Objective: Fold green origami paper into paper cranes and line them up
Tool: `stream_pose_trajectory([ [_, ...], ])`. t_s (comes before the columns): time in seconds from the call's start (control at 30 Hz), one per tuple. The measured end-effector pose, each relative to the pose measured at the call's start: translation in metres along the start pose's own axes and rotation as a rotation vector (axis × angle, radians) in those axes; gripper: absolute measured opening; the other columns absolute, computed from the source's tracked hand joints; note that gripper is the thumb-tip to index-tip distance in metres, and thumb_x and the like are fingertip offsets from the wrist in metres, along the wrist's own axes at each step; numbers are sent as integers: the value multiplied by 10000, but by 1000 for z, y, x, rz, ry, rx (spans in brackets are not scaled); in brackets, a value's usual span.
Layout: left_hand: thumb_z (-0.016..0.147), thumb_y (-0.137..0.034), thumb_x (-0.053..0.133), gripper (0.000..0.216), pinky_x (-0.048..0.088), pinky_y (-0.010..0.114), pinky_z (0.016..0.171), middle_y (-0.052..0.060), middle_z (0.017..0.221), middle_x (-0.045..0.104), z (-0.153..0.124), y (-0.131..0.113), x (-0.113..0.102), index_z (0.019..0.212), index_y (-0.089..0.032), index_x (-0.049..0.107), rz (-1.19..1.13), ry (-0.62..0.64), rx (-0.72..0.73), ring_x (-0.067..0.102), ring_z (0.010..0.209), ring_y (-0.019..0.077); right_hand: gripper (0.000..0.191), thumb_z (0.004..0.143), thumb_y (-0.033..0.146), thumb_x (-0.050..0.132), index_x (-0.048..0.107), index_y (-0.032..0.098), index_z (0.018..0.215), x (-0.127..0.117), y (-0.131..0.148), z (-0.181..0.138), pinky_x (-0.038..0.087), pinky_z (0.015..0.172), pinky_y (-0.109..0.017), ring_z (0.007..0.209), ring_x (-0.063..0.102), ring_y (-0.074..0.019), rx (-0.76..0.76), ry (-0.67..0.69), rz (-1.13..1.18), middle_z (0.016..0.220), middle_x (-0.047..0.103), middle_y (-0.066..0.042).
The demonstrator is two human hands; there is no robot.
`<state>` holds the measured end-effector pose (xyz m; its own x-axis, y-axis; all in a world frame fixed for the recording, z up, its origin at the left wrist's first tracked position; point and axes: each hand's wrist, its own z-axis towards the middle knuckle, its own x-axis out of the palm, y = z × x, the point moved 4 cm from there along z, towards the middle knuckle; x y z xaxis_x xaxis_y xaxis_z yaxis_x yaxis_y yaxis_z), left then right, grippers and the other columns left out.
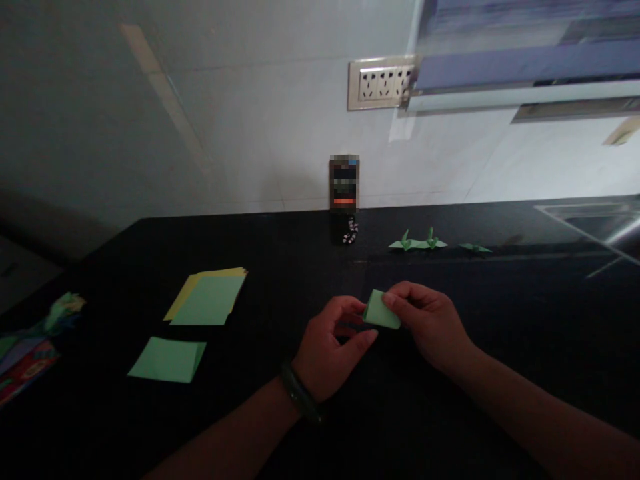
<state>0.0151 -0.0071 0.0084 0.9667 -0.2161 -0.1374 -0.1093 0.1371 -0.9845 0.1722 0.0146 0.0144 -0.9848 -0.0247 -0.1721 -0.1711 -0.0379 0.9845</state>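
Observation:
A small folded piece of light green paper (382,309) is pinched between the thumb and fingers of my right hand (434,323), above the dark counter. My left hand (334,348), with a dark bangle on its wrist, is at the paper's left edge. Its thumb and fingers are apart, the index fingertip at or just behind that edge; whether it touches I cannot tell. Farther back stand two green paper cranes (418,243) side by side, and a flatter green folded paper piece (475,248) lies to their right.
A stack of green and yellow paper sheets (209,299) lies left on the black counter (270,267), with a folded green sheet (168,360) nearer me. Crumpled colourful paper (65,312) is at the far left. A phone (345,183) leans against the wall below a socket panel (383,83).

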Motion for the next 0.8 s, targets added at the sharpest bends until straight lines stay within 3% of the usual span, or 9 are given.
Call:
stream_pose_trajectory([
  [0.33, 722, -281, 627, 294, 493, 256, 656, 60, 956, 606, 0, 1, 1, 988, -167, 574, 74, 50, 3, 579, 811, 146, 192, 722, 322, 624, 582, 156, 634, 1, -1, 0, 337, 490, -215, 511, 419, -73, 8, 9, 120, 563, 516, 32],
  [0.53, 722, -302, 624, 299, 492, 266, 669, 64, 1014, 583, -1, -2, 6, 993, -175, 611, 146, 196, 62, 563, 842, 157, 211, 714, 338, 635, 583, 150, 635, 6, -2, -4, 352, 490, -222, 514, 431, -79, 21, 86, 205, 563, 521, 22],
  [0.8, 740, -319, 601, 263, 476, 275, 690, 63, 995, 586, -1, -8, 7, 967, -187, 623, 259, 229, 122, 545, 866, 166, 203, 706, 344, 614, 572, 165, 621, 6, 3, -8, 374, 493, -239, 520, 454, -103, -12, 11, 89, 567, 525, 15],
])
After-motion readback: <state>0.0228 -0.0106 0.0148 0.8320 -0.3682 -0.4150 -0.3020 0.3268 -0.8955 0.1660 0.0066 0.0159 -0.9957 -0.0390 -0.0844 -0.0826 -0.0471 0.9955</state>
